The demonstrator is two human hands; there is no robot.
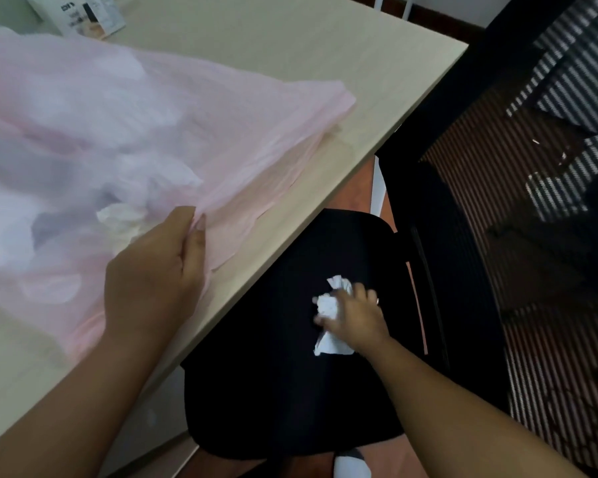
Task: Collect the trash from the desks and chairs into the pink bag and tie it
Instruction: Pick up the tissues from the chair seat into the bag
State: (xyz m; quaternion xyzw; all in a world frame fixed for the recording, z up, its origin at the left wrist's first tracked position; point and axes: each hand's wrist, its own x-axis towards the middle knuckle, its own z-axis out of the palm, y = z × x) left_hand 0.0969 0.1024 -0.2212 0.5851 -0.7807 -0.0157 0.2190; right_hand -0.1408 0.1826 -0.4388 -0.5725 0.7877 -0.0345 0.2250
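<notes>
Paper scraps (328, 305) lay on the chair seat (273, 357), my right hand (354, 315) curled round them; my left hand (156, 270) pinched the pink bag (118, 115) on the desk (290, 46); a loose clutch could spill pieces.

Light: soft and even, kinda flat, no clear source.
Bright bits: the pale surface (290, 46) and the pink bag (83, 108) look washed out.
Dark bits: the chair seat (273, 357) is crushed to near solid black.
Blur: the bag's left side is smeared; the right hand (354, 315) is a bit soft too.
Artifacts: stripy moiré on the mesh chair back (549, 270).
Edges: mild wide-angle bend.
</notes>
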